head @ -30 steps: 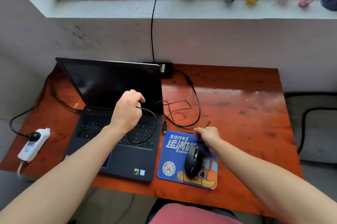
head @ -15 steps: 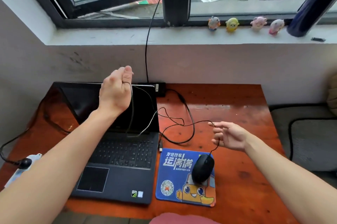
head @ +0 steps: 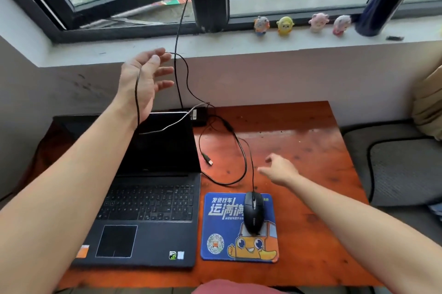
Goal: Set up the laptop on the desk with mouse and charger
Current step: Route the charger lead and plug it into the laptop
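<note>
The black laptop (head: 153,200) stands open on the orange desk (head: 306,140), its screen dark. To its right the black mouse (head: 254,212) sits on a blue mouse pad (head: 222,229). The thin mouse cable (head: 251,164) runs back from the mouse, loops over the desk and rises to my left hand (head: 146,78). That hand is raised above the screen with fingers spread, and the cable hangs draped across it. The cable's USB plug (head: 208,160) lies on the desk beside the screen. My right hand (head: 279,169) hovers just right of the cable, fingers relaxed, holding nothing. The charger brick (head: 199,114) lies behind the laptop.
A black cord (head: 178,37) climbs from the charger brick to the window. Several small figurines (head: 284,25) and a dark bottle (head: 382,4) stand on the windowsill. A grey cushion (head: 401,169) lies right of the desk.
My left hand rose higher and opened its fingers, lifting the mouse cable with it. My right hand dropped toward the desk, away from the cable. The view tilted up.
</note>
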A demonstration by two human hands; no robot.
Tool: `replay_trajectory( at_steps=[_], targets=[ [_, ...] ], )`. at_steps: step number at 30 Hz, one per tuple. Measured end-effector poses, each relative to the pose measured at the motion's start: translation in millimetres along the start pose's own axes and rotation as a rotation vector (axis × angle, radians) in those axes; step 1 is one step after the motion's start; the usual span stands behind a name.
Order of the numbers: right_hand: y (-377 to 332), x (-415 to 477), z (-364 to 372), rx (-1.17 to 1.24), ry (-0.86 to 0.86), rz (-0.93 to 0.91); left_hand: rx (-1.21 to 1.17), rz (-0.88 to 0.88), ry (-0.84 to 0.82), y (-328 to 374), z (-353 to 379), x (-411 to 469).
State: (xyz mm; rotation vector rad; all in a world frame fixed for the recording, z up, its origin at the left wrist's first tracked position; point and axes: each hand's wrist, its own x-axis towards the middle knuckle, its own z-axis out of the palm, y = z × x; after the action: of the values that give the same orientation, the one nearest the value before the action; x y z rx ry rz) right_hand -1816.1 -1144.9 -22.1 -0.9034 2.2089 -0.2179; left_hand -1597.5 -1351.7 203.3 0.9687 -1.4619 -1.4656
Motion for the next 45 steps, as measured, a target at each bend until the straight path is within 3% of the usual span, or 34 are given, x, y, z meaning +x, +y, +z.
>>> replay_trajectory(
  at_steps=[2, 12, 14, 16, 19, 21, 26, 29, 34, 36, 39, 41, 43, 45],
  targets=[
    [11.9, -12.4, 27.0, -0.166, -0.097, 0.025, 0.019, -0.019, 0.002, -5.3, 4.9, -3.5],
    [16.9, -58.7, 103.9, -0.189, -0.222, 0.017, 0.059, -0.135, -0.054, -24.4, -0.8, -13.9],
    [10.2, -53.6, 91.4, -0.3, -0.212, -0.027, 0.047, -0.144, -0.073, -21.6, -9.5, -16.5],
    [-7.4, -40.6, 61.8, -0.328, -0.076, -0.081, 0.042, -0.152, -0.101, -19.2, -15.1, -17.6],
    [-58.9, -16.6, 1.6, -0.148, 0.219, -0.192, 0.031, -0.149, -0.131, -12.2, -28.5, -16.1],
    [-99.4, -3.5, -34.1, -0.008, 0.316, -0.31, 0.033, -0.155, -0.158, -6.7, -36.3, -14.6],
    [-187.6, 9.8, -67.5, 0.032, 0.069, -0.583, -0.058, -0.223, -0.303, 4.4, -53.5, -7.7],
    [-204.1, 24.3, -68.5, 0.05, 0.128, -0.513, -0.147, -0.251, -0.291, 5.6, -64.7, 0.3],
    [-187.4, 54.2, -118.2, 0.015, 0.414, -0.295, -0.196, -0.181, -0.056, 0.6, -82.1, 21.0],
    [-178.9, 63.0, -142.2, 0.247, 0.37, -0.26, -0.277, -0.185, 0.008, 3.9, -80.4, 32.1],
    [-180.9, 65.7, -166.5, 0.781, 0.184, -0.23, -0.433, -0.214, 0.0, 14.8, -59.3, 52.6],
    [-181.6, 65.1, -174.2, 0.856, 0.143, -0.201, -0.499, -0.199, -0.015, 25.0, -39.3, 65.4],
    [-175.7, 66.5, -178.4, 0.804, 0.171, -0.191, -0.414, -0.107, 0.016, 35.3, -19.9, 79.1],
    [-163.8, 69.8, -184.7, 0.71, 0.302, -0.199, -0.126, 0.091, 0.106, 42.6, -5.0, 94.1]
  ],
)
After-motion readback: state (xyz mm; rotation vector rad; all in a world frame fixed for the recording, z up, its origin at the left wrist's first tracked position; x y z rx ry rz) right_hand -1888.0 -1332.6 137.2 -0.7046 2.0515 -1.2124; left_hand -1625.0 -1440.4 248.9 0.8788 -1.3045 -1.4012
